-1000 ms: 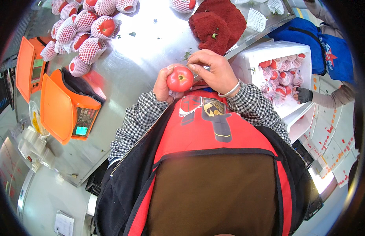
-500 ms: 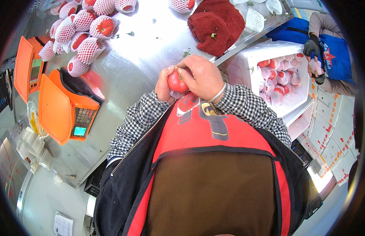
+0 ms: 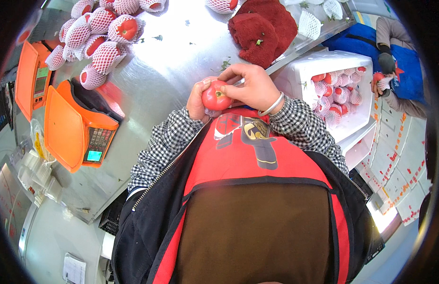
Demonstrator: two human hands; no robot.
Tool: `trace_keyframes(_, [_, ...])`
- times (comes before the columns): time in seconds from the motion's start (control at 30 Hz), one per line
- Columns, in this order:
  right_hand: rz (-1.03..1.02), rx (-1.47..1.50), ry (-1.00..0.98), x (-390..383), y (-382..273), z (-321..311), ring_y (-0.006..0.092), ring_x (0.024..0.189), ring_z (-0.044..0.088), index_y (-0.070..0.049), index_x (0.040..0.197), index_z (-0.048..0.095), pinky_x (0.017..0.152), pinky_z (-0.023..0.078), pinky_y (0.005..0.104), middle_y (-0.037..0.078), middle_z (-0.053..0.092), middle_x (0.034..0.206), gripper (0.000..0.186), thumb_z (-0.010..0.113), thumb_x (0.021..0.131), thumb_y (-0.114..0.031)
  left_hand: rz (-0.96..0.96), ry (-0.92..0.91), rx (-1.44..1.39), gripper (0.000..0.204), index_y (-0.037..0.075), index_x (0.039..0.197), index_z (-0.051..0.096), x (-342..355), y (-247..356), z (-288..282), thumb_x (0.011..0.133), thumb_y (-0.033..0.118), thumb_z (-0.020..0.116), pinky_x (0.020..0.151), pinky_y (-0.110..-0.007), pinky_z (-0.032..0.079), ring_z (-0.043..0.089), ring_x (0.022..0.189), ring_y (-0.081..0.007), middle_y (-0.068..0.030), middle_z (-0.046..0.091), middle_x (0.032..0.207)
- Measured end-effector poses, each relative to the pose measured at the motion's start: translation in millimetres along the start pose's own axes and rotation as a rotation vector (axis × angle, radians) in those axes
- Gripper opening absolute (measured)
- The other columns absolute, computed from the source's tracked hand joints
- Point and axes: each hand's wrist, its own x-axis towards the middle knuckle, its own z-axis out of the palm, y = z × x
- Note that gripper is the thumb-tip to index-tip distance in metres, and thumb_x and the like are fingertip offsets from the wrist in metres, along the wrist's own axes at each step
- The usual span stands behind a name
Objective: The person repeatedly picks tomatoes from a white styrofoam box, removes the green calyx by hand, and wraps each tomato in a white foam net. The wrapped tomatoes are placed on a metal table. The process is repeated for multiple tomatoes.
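A red tomato (image 3: 215, 98) sits in front of my chest, stem end facing up. My left hand (image 3: 198, 100) is closed around its left side. From the right, my right hand (image 3: 252, 90) reaches over it with bent fingers, the thumb tip pressing beside the stem spot. Something whitish, perhaps a foam net (image 3: 212, 113), shows under the tomato, mostly hidden. Beyond my hands, a dark red cloth (image 3: 262, 35) lies crumpled on the metal table (image 3: 167, 61), with bits of green stem on and near it.
Net-wrapped tomatoes (image 3: 91, 33) are heaped at the far left. Two orange scales (image 3: 63, 130) stand below them. At right, a white foam box (image 3: 304, 71) holds more wrapped tomatoes. A co-worker's gloved hand (image 3: 386, 63) is beyond it. Empty foam nets (image 3: 309, 24) lie at the far edge.
My right hand has opened its grip somewhat and shifted right, uncovering more of the tomato, whose stem spot now shows. The co-worker's hands have moved slightly.
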Motion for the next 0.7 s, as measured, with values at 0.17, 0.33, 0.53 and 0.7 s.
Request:
trace_keyframes(0.17, [0.110, 0.272, -0.101, 1.8, 9.7, -12.5, 0.0153, 0.084, 0.066, 0.004, 0.106, 0.067, 0.074, 0.056, 0.0276, 0.011, 0.070, 0.095, 0.025, 0.064, 0.084, -0.008, 0.012, -0.121, 0.029, 0.048, 0.005, 0.109, 0.052, 0.7, 2.9, -5.5, 0.088, 0.046, 0.042, 0.033, -0.024, 0.036, 0.057, 0.053, -0.0158, -0.0142, 0.064, 0.084])
trace_keyframes(0.33, [0.087, 0.285, -0.098, 4.2, 16.9, -12.8, 0.0144, 0.084, 0.065, 0.004, 0.107, 0.068, 0.070, 0.057, 0.0264, 0.010, 0.069, 0.095, 0.023, 0.060, 0.087, -0.005, 0.045, -0.154, 0.045, 0.051, 0.002, 0.110, 0.052, 2.2, 2.3, -10.3, 0.088, 0.047, 0.043, 0.042, -0.025, 0.046, 0.064, 0.064, -0.0194, -0.0147, 0.064, 0.084])
trace_keyframes(0.53, [0.146, 0.321, -0.073, 3.5, 18.1, -9.6, 0.0118, 0.084, 0.065, 0.004, 0.108, 0.067, 0.064, 0.057, 0.0253, 0.010, 0.069, 0.096, 0.022, 0.058, 0.091, -0.008, 0.021, -0.090, 0.039, 0.050, 0.002, 0.110, 0.052, 1.3, 4.7, -6.4, 0.090, 0.046, 0.040, 0.047, -0.027, 0.049, 0.064, 0.066, -0.0201, -0.0131, 0.064, 0.084])
trace_keyframes(0.7, [-0.327, -0.254, 0.111, 3.7, 19.3, 9.9, 0.0261, 0.087, 0.064, -0.002, 0.116, 0.061, 0.074, 0.054, 0.0357, 0.012, 0.065, 0.105, 0.036, 0.061, 0.089, -0.026, -0.175, -0.013, -0.102, 0.055, 0.008, 0.108, 0.054, 3.5, 12.3, 4.4, 0.093, 0.056, 0.032, 0.037, -0.026, 0.039, 0.058, 0.056, -0.0156, -0.0096, 0.063, 0.080])
